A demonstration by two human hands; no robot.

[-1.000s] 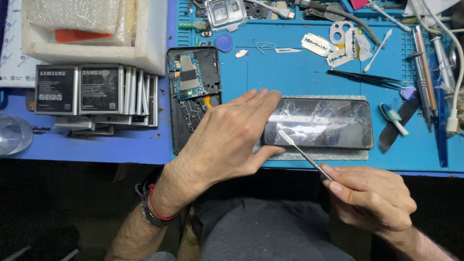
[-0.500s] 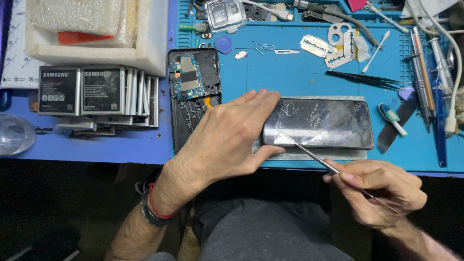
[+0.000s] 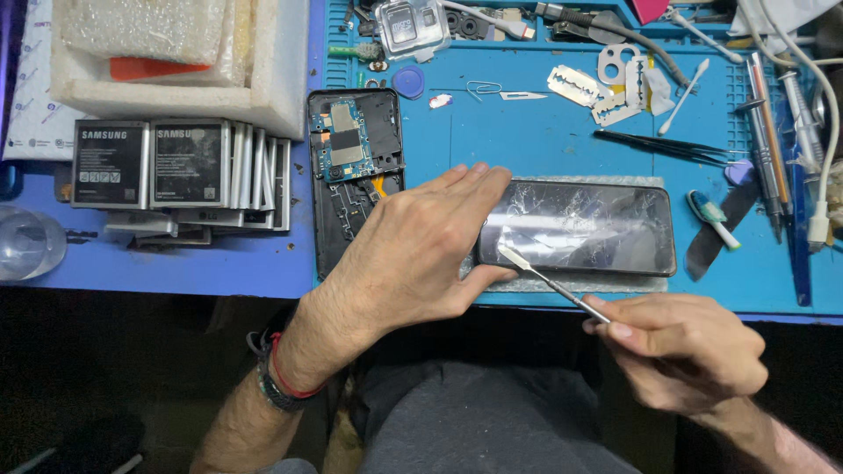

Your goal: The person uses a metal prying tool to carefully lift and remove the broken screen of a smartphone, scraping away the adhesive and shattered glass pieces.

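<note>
A phone with a cracked black screen (image 3: 584, 226) lies lengthwise on the blue work mat (image 3: 527, 132), on a pale pad. My left hand (image 3: 417, 250) grips its left end, fingers over the top edge and thumb at the near edge. My right hand (image 3: 680, 347) holds a thin metal pry tool (image 3: 549, 281) near the table's front edge. The tool's flat tip rests at the screen's lower left edge, close to my left thumb.
An opened phone body with bare circuit board (image 3: 356, 167) lies left of my left hand. Phone batteries (image 3: 176, 167) are stacked further left, below a white foam box (image 3: 176, 61). Razor blades (image 3: 606, 88), black tweezers (image 3: 667, 145), screwdrivers (image 3: 768, 158) and a cable (image 3: 812, 140) lie at the back and right.
My right hand has shifted slightly along the front edge and the pry tool's tip has slid a little along the screen's near left edge. My left hand stays on the phone.
</note>
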